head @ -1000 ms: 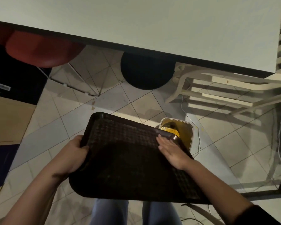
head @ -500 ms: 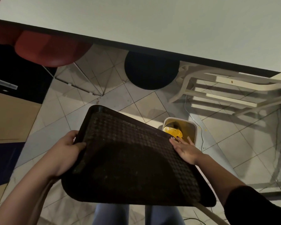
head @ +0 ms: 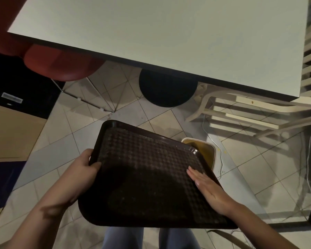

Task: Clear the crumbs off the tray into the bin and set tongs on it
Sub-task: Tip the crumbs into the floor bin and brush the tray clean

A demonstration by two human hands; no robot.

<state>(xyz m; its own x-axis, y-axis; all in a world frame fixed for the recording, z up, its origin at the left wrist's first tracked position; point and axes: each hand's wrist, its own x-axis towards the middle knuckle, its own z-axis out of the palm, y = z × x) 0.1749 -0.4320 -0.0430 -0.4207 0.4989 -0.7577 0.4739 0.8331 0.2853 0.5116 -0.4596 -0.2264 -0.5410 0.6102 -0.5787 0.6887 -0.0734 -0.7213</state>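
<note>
Two hands are working the tray (head: 147,178): it is being held out over the floor (head: 90,123), below the edge of the tabletop (head: 151,33), with its far right corner hanging over the bin (head: 207,150), which is standing on the tiles just beyond. The left hand (head: 81,169) is clamping the tray's left rim, thumb over the lip and fingers underneath. The right hand (head: 208,187) is lying flat and spread on the textured bed near the right rim, gripping nothing, fingers pointing toward the bin corner.

Pale specks are dotting the surface, mostly mid-tray, so sweeping looks unfinished. To my eye the best way on is keeping the tray tipped so that corner is lowest, dragging the flat palm in overlapping strokes from the near side to the corner, and pushing slowly enough that crumbs are dropping inside the bin rather than skipping past onto the floor. The bin mouth is small, so aim matters. No tongs are showing anywhere.
</note>
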